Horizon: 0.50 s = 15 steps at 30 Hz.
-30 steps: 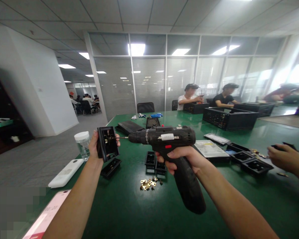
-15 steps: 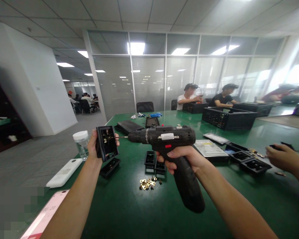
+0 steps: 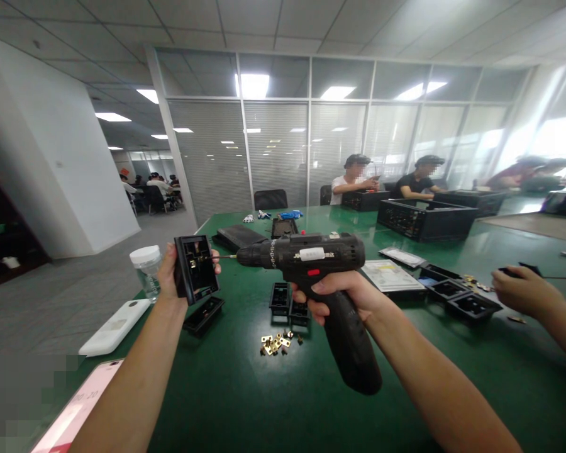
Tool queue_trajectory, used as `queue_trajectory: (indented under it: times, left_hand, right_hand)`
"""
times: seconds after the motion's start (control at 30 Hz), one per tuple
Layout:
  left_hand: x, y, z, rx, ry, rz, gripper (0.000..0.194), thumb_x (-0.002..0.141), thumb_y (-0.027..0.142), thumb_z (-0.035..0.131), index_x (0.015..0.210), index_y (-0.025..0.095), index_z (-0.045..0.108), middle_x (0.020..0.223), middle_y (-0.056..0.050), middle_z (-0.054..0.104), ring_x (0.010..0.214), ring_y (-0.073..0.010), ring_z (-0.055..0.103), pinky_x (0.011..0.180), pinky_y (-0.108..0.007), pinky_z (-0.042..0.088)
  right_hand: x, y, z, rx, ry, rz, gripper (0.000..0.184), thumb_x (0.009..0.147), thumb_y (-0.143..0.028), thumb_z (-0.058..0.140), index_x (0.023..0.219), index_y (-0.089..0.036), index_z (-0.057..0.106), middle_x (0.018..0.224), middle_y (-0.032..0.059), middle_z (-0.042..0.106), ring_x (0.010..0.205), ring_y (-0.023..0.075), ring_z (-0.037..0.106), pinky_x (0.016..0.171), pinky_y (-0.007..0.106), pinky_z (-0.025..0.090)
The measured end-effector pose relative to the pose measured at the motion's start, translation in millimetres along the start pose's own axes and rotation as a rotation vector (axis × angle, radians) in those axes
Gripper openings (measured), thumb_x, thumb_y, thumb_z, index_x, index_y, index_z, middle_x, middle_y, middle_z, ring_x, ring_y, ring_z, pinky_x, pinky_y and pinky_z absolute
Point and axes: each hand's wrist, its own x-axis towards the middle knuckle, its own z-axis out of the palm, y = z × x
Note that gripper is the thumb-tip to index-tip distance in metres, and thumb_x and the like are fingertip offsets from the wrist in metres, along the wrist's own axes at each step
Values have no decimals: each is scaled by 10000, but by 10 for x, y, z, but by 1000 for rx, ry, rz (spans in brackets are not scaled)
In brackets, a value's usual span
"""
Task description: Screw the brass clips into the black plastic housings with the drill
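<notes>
My left hand (image 3: 170, 277) is closed round a black plastic housing (image 3: 183, 270), held upright with its hollow side turned right; brass pieces show inside it. A black cordless drill (image 3: 302, 258) lies level in the grip of my right hand (image 3: 342, 292), its long bit reaching into the housing at the brass. Whether the tip sits in a screw is too small to tell. Below the drill, small brass plates and screws (image 3: 274, 343) lie in a loose pile on the green table (image 3: 236, 390). Two black housings (image 3: 280, 299) stand behind the pile, and another black housing (image 3: 205, 314) lies under my left hand.
A lidded clear jar (image 3: 146, 270), a white device (image 3: 116, 327) and a lit phone (image 3: 82, 402) line the left edge. To the right are a hard drive (image 3: 393, 277), more housings (image 3: 474, 308) and another person's hand (image 3: 528, 289). People sit behind large black cases (image 3: 424, 220).
The whole view has shifted slightly, moving everything a little left. My hands keep the same hold on the housing and the drill, with the bit still inside the housing.
</notes>
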Motion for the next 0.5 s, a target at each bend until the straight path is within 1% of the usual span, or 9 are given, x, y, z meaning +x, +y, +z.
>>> queue_trajectory:
  times: [0.13, 0.33, 0.5]
  left_hand:
    - [-3, -6, -1, 12, 16, 2, 480, 858, 531, 640, 1031, 89, 709, 923, -141, 747, 776, -257, 714, 640, -368, 607]
    - [-11, -6, -5, 21, 34, -9, 477, 851, 538, 644, 1016, 95, 705, 908, -141, 747, 757, -257, 711, 633, -370, 605]
    - [-16, -3, -2, 1, 60, -14, 469, 837, 526, 667, 1002, 89, 705, 909, -146, 745, 788, -271, 717, 631, -374, 608]
  right_hand:
    - [-6, 0, -3, 13, -7, 9, 373, 686, -247, 716, 1019, -95, 649, 840, 43, 604, 532, 56, 513, 522, 216, 513]
    - [-65, -45, 129, -57, 96, 10, 291, 721, -252, 655, 995, -169, 713, 871, 55, 593, 562, 64, 475, 545, 236, 464]
    - [-73, -47, 159, -109, 124, 14, 278, 691, -292, 664, 950, -216, 731, 863, 59, 577, 557, 80, 441, 531, 273, 444]
